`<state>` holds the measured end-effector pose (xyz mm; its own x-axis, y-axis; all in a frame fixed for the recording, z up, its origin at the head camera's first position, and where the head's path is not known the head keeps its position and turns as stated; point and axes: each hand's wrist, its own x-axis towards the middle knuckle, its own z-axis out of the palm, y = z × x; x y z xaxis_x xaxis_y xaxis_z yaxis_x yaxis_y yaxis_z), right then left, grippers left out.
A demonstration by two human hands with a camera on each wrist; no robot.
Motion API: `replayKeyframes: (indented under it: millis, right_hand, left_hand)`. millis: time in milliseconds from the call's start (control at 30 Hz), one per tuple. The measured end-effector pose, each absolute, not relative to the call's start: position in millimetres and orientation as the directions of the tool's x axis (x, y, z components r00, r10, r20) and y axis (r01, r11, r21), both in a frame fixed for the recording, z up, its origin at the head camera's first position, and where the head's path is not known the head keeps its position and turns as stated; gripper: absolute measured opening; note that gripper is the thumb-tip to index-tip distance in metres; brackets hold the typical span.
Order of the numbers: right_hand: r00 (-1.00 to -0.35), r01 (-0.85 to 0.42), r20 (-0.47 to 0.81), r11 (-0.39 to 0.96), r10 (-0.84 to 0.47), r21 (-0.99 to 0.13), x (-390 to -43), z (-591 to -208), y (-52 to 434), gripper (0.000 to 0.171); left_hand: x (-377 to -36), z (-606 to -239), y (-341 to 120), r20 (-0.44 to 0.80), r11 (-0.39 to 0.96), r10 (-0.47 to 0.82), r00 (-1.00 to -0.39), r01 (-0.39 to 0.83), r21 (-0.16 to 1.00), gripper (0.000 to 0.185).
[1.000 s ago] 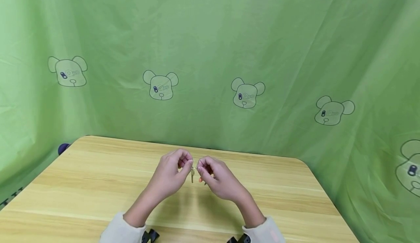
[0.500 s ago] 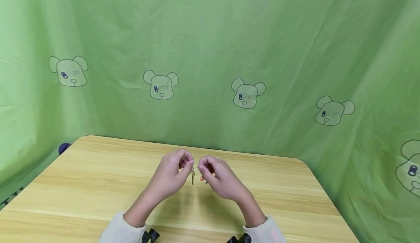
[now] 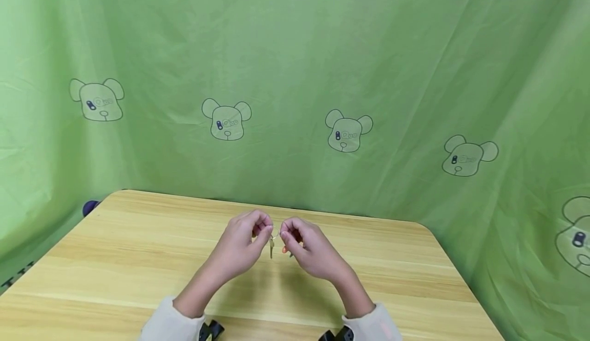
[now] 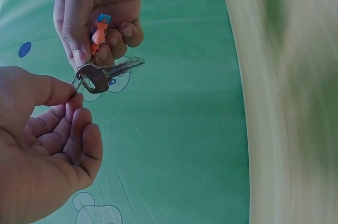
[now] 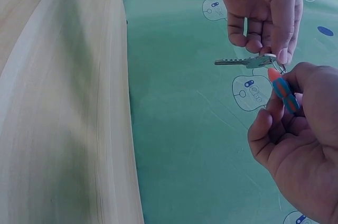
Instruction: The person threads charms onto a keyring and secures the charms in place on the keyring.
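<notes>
Both hands meet above the middle of the wooden table [image 3: 115,259]. My left hand [image 3: 265,232] pinches a thin metal key ring [image 4: 79,83] between thumb and forefinger. A silver key [image 4: 111,72] hangs from that ring, and it also shows as the key [image 3: 271,249] and the key [image 5: 244,62]. My right hand [image 3: 285,237] curls its fingers round an orange and blue charm [image 5: 283,92] attached to the same ring, with its fingertips at the ring. In the left wrist view the charm [image 4: 98,32] sits inside the right hand [image 4: 90,49].
A green cloth printed with bear faces [image 3: 348,131] hangs behind and at both sides of the table. The table's rounded far right corner [image 3: 421,226] lies near the cloth. Black wrist mounts [image 3: 209,331] show at the sleeves.
</notes>
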<state>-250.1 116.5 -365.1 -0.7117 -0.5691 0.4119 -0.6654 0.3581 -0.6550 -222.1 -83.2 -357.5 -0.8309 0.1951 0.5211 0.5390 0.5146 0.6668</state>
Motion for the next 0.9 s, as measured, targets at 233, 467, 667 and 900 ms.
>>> replayKeyframes:
  millis: [233,467,667,900]
  right_hand:
    - [-0.694,-0.684,0.428,0.345,-0.578,-0.643,-252.3,-368.1,118.0,0.005]
    - [-0.666,-0.729,0.451,0.39,-0.595,-0.562,-252.9,-367.5,118.6,0.012]
    - [-0.64,-0.757,0.469,0.394,-0.608,-0.522,-253.1,-366.5,119.2,0.01]
    - [-0.597,-0.795,0.514,0.372,-0.616,-0.478,-253.9,-367.5,119.3,0.009]
  left_hand:
    - [-222.5,-356.6,-86.2,0.479,0.524,0.228,-0.847,0.522,0.673,0.007]
    - [-223.0,-356.3,-87.5,0.471,0.556,0.229,-0.852,0.512,0.655,0.007]
    - [-224.2,-356.5,-89.2,0.477,0.56,0.235,-0.847,0.519,0.646,0.006]
    - [-224.6,-356.7,-90.8,0.468,0.558,0.249,-0.848,0.52,0.646,0.008]
